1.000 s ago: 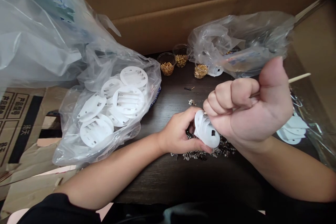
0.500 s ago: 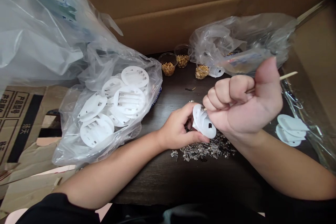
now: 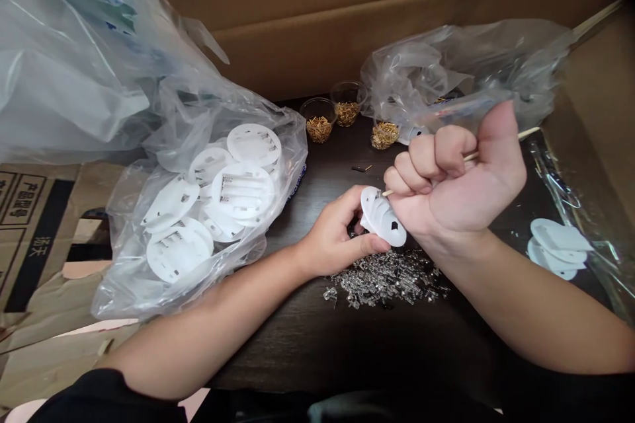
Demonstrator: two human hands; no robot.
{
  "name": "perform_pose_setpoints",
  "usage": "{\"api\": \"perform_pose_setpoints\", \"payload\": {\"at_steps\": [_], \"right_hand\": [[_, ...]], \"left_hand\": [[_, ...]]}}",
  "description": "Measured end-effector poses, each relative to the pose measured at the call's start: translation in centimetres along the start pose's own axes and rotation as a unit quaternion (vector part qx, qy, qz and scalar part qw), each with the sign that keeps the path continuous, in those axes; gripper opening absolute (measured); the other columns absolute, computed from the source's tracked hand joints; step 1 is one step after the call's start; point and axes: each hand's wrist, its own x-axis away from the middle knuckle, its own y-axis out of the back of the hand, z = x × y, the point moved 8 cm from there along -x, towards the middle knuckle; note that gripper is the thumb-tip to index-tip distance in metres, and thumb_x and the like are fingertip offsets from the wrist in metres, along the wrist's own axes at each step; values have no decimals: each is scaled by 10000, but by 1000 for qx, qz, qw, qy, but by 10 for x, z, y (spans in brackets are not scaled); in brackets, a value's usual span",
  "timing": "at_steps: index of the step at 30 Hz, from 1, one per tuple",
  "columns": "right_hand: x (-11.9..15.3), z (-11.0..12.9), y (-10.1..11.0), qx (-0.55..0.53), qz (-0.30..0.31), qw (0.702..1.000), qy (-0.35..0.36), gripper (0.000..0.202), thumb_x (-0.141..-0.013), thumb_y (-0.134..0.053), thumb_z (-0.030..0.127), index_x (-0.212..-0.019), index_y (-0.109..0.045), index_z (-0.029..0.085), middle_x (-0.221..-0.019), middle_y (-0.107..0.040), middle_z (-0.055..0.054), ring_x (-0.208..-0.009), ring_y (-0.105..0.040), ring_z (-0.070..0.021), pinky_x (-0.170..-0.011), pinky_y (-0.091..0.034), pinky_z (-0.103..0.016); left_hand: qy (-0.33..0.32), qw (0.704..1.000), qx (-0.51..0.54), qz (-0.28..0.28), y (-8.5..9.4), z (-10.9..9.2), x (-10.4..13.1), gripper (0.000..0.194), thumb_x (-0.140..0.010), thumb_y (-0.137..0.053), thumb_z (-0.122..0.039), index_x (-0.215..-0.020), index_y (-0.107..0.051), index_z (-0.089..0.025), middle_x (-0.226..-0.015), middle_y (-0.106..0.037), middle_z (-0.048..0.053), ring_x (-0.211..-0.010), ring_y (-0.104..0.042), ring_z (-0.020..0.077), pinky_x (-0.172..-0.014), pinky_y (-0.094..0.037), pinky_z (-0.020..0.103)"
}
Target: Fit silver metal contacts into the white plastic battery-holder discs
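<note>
Between the thumb and fingers of my left hand (image 3: 342, 231) is a round white plastic battery holder (image 3: 384, 218), tilted on edge. My right hand (image 3: 456, 178) is closed around a thin wooden stick (image 3: 528, 133), whose far end sticks out past the thumb. The stick's other tip touches or nearly touches the upper part of the holder; the exact contact is too small to tell. Beneath both hands lies a pile of small metal spring contacts (image 3: 384, 281) on the dark table (image 3: 278, 344).
On the left a clear plastic bag (image 3: 124, 277) holds several white battery holders (image 3: 243, 192). Three clear cups (image 3: 319, 129) of brass-coloured pins stand at the back. More white holders (image 3: 558, 244) are stacked at right. Cardboard walls (image 3: 297, 33) rise behind, near another plastic bag (image 3: 461, 66).
My right hand has shifted slightly left and up, with more of the stick's lower tip now showing at the holder. My left hand and the holder have moved only a little.
</note>
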Motion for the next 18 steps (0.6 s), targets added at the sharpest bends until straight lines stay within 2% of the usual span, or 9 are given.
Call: {"api": "perform_pose_setpoints", "payload": {"at_steps": [9, 18], "right_hand": [[3, 2, 1, -7, 8, 1000, -9, 644, -969, -573, 529, -516, -238, 218, -481, -164, 56, -411, -158, -83, -419, -165, -287], [3, 0, -4, 0, -2, 1000, -6, 677, -965, -565, 562, -510, -205, 213, -487, -104, 65, -388, -112, -75, -415, -118, -281]], "left_hand": [[2, 1000, 2, 3, -2, -2, 1, 648, -814, -735, -705, -1140, -563, -172, -812, -569, -16, -683, -514, 116, -626, -428, 243], [6, 1000, 3, 7, -4, -1, 1, 654, -819, -725, -711, -1150, -548, -176, -815, -569, -17, -694, -516, 122, -631, -419, 251]]}}
